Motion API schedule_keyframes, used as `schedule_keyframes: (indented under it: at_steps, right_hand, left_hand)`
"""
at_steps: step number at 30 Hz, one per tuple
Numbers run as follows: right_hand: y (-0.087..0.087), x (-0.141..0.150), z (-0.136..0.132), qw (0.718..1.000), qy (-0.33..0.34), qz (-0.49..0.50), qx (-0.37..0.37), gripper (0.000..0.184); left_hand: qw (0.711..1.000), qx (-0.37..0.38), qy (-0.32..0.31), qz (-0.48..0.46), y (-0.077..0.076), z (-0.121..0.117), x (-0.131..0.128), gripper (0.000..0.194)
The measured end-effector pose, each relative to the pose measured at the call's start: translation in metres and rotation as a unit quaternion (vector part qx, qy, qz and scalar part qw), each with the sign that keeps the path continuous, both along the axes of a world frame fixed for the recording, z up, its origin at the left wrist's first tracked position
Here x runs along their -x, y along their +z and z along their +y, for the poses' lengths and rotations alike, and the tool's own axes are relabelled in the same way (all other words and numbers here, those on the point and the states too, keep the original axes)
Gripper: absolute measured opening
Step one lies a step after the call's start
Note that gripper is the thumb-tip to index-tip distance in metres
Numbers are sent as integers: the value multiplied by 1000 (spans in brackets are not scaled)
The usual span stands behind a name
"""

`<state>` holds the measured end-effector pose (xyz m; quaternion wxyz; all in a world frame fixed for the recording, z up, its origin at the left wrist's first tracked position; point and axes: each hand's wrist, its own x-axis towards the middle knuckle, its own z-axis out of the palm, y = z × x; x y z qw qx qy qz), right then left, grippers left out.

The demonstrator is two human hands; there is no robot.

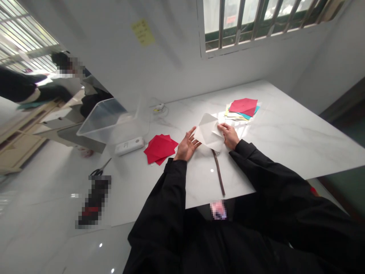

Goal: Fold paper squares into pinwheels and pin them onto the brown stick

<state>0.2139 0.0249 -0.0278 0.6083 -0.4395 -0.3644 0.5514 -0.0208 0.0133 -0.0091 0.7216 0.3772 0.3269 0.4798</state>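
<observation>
A creased white envelope-like paper point(209, 133) with a pointed flap is up above the white table, in front of me. My right hand point(230, 136) pinches its folded right side between thumb and fingers. At the paper's left edge is my left hand point(186, 146), palm turned up, fingers and thumb apart, with the fingertips against or just under the edge. Below the paper a thin dark brown strip point(219, 175) lies on the table; its upper end is covered by the paper. Left of my left hand lie several overlapping red papers point(160, 148).
Toward the back right is a stack of coloured papers point(243, 108), red on top. On the left are a white power strip point(129, 146), a clear plastic bin point(108, 118), scissors point(99, 170) and a blurred dark item point(94, 203). A person point(67, 70) is at far left.
</observation>
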Motion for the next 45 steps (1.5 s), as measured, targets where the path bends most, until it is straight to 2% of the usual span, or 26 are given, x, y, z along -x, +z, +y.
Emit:
schedule_keyframes:
  at_steps: [3, 6, 10, 15, 19, 22, 27, 33, 40, 45]
  right_hand:
    - [-6, 1, 4, 998, -4, -45, -44, 54]
    - [-9, 1, 5, 993, -8, -86, -75, 55]
    - [-9, 0, 5, 993, -7, -95, -76, 59]
    - [-10, -3, 7, 985, 7, -136, -105, 57]
    - [-11, -4, 10, 983, 11, -148, -112, 58]
    - [-11, -4, 11, 980, 14, -157, -119, 58]
    - [-14, -6, 13, 976, 14, -172, -135, 57]
    - [-18, -9, 13, 977, 28, -163, -132, 57]
    - [-14, -5, 10, 973, 28, -185, -137, 59]
    - [-11, -3, 12, 970, 30, -197, -137, 56]
  left_hand:
    - [1000, -25, -15, 2, -2, 0, -4, 67]
    - [998, -51, -36, 19, -4, -2, -5, 78]
    - [997, -60, -6, 51, -6, -1, -5, 91]
    - [997, -69, -4, 32, -3, 1, -7, 74]
    - [994, -96, -45, 23, 2, 0, -10, 62]
    - [992, -103, -66, 31, 3, -1, -11, 62]
    - [992, -107, -60, 30, 2, -2, -12, 62]
    - [991, -106, -86, -3, 5, -3, -13, 63]
    - [994, -60, -84, -38, 4, -4, -14, 58]
    - [992, -72, -100, -32, 6, -6, -14, 64]
